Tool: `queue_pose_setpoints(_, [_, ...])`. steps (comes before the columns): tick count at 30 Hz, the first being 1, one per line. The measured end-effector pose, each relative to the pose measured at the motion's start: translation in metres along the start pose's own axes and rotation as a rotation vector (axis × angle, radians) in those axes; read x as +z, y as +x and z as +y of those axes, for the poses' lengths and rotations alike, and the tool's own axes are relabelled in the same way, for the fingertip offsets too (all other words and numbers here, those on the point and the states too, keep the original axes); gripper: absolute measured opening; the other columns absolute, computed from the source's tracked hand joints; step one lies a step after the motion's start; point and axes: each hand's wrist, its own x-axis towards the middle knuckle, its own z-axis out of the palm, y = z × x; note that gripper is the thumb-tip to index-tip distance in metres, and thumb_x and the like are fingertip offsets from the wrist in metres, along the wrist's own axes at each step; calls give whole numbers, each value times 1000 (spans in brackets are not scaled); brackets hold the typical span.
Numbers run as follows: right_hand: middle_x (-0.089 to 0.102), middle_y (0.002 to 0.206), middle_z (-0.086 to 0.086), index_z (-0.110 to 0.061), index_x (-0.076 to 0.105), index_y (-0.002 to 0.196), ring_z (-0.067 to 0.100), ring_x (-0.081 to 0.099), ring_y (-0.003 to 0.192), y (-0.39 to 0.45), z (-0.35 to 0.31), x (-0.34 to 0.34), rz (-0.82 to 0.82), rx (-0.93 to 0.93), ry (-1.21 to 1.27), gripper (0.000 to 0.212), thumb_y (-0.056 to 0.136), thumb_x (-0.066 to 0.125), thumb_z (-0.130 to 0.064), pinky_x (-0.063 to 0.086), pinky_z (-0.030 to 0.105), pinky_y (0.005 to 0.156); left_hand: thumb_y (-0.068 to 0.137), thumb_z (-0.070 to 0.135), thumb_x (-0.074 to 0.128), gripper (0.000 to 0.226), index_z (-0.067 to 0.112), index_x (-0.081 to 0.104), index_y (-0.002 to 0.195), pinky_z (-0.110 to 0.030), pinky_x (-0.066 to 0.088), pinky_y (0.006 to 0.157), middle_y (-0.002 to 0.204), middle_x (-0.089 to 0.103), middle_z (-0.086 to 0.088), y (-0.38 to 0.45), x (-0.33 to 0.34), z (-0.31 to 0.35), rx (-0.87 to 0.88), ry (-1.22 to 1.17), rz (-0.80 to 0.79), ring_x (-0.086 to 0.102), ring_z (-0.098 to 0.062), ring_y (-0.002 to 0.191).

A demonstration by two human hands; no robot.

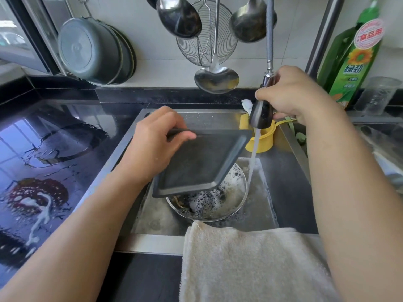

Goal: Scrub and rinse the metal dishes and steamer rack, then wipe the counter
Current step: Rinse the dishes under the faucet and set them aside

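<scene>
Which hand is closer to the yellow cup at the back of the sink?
The right hand. It holds the spray head just above the yellow cup. The left hand grips the dark square tray, off to the cup's left.

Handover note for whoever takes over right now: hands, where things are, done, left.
Left hand grips the dark square tray by its far edge, tilted over the sink.
Right hand holds the pull-out faucet head; water is running, and the stream falls just past the tray's right edge into the sink.
Round metal bowl sits in the sink under the tray, full of suds.
Cloth is draped over the sink's near edge.
Done: tray looks suds-free.
Left: rinse the bowl, wipe the wet, foamy counter. Steamer rack not identifiable here.
</scene>
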Motion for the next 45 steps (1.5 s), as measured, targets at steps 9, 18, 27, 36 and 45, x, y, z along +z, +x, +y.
queue_pose_setpoints(9, [66,101,11,-15,59,110,30,70,83,1,0,1,2,-11,-19,30,85,72,-24,64,42,65,99,24,69,24,3,61,94,-44,53,75,100,59,-9,18,-28,10,192,186,-87,59,-30,85])
queue_pose_setpoints(18, [64,95,10,-14,60,106,31,68,84,-7,-4,-8,-32,-20,-5,28,85,71,-27,64,48,71,98,25,65,21,7,58,93,-49,54,62,96,56,-14,111,-79,1,657,649,-483,57,-35,84])
queue_pose_setpoints(27, [71,93,11,-12,62,101,28,74,78,-14,-8,-15,-260,-64,56,18,87,68,-22,65,45,68,88,-3,62,12,5,60,97,-46,49,68,101,59,-18,91,-66,10,685,807,-457,55,-33,79])
queue_pose_setpoints(36, [75,99,14,-5,64,107,25,76,87,-26,-23,-12,-475,-128,260,21,93,71,-20,65,45,74,100,-5,37,28,7,59,87,-47,50,65,87,58,-14,69,-61,-14,755,802,-456,56,-33,77])
queue_pose_setpoints(45, [72,108,24,4,64,111,32,75,94,-40,-56,15,-565,-152,585,26,93,69,-13,64,45,69,84,1,45,24,5,61,103,-37,45,46,112,64,-19,58,-50,-25,532,777,-470,65,-35,79])
